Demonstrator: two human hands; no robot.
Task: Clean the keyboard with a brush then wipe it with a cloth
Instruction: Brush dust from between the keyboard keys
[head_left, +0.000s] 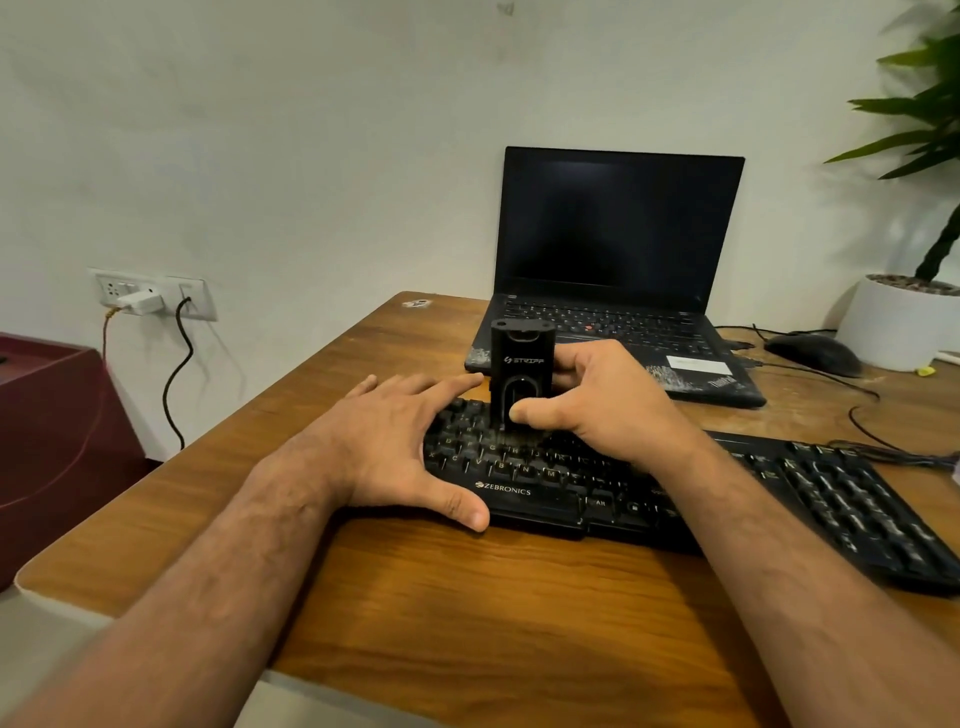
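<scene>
Fingers of left hand straight and spread, pressed flat on black plastic keyboard at frame centre, thumb hooked over its near edge. Right hand curled, pinching boxy black brush upright, bristles touching the keys. Both forearms reaching in from bottom corners over grained wooden bench. Farther back, scuffed open laptop, rounded mouse, smooth white plant pot at right edge.

Laptop behind keyboard, seemingly apart
</scene>
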